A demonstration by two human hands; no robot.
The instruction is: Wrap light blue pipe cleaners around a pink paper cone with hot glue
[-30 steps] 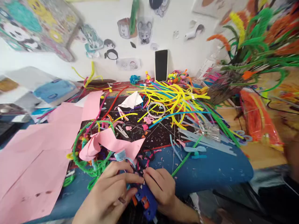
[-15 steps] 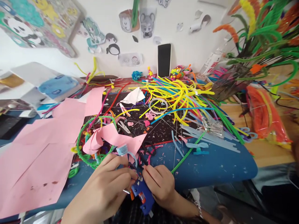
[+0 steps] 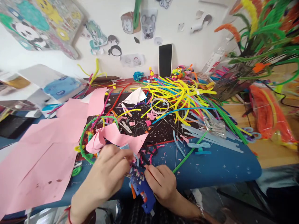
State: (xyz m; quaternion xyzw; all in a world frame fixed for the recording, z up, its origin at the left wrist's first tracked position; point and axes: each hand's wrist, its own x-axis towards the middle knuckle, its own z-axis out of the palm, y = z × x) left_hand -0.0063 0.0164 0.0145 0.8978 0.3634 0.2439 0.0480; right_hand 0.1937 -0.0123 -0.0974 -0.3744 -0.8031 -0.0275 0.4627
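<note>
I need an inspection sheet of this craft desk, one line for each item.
Surface: blue table with black cutting mat, strewn with small scraps.
Job's things: blue plastic glue gun; pale blue fuzzy wire piece.
Clutter: pink paper sheets, heap of yellow and blue fuzzy wires, green fuzzy wire ring, clear tape roll.
Fingers: left hand pinches the pale blue piece; right hand touches the glue gun, grip unclear.
Cables: thin black cord at the right edge.
Surroundings: black phone leaning on white wall with cartoon stickers.
</note>
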